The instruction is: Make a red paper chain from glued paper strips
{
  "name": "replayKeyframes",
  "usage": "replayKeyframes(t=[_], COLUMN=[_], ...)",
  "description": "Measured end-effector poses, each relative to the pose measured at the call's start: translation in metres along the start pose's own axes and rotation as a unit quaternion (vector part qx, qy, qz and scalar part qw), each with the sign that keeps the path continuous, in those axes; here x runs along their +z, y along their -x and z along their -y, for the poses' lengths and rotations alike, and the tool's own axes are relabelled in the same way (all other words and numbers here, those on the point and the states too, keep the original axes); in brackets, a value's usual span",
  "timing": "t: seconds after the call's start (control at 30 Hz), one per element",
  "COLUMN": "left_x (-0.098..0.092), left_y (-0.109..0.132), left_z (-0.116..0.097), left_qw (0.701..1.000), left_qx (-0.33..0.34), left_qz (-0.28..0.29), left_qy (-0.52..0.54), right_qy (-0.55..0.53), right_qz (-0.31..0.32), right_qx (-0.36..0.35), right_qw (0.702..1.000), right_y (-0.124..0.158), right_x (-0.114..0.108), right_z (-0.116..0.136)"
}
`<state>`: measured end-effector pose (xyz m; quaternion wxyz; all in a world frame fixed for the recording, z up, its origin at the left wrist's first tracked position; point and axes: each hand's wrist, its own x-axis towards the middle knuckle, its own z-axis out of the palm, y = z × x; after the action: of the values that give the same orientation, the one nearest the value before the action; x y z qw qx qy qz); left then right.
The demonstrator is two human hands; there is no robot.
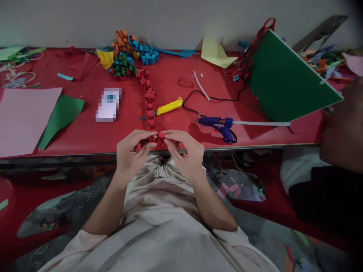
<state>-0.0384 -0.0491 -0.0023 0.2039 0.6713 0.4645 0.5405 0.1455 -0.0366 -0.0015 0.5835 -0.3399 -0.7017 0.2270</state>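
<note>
On the left of the red table (93, 139), a large pink sheet (25, 121) lies flat, with a curling green sheet (64, 117) just beside it. Next comes a pale, pixelated object (109, 105), and beyond it a heap of orange, blue and green paper chains (121, 64). The left hand (130, 153) is at the near table edge, its fingers closed narrowly on the near end of a red paper chain (149, 99). This chain runs from the heap down to the edge. The right hand (187, 153) faces the left, its fingertips also pinching the chain's end links, close to the other hand's. Just beyond, a yellow cutter (170, 106) lies with its blade passing beneath the chain. Farther right, a blue glue gun (217, 122) rests on its side, a white glue stick (261, 123) jutting from its back towards a tilted green board (289, 75). At the right edge sits another person (344, 124).
</note>
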Motion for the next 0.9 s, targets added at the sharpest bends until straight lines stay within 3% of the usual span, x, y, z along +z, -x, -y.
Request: replayKeyframes(t=[0.2,0.37,0.8,0.9], left_x=[0.008,0.01,0.013,0.013], left_y=[0.001,0.002,0.009,0.011], left_z=[-0.004,-0.002,0.002,0.004], left_qw=[0.995,0.991,0.996,0.996], left_qx=[-0.058,-0.07,0.02,-0.001], left_qz=[-0.071,-0.075,-0.086,-0.089], left_qy=[0.037,0.081,-0.007,0.0], right_qy=[0.018,0.041,0.06,0.12], right_qz=[0.015,0.047,0.079,-0.004], right_qx=[-0.031,-0.044,-0.055,-0.05], right_qw=[0.999,0.997,0.993,0.992], right_y=[0.001,0.003,0.01,0.026], right_x=[-0.003,-0.004,-0.004,-0.022], right_z=[0.001,0.002,0.004,-0.006])
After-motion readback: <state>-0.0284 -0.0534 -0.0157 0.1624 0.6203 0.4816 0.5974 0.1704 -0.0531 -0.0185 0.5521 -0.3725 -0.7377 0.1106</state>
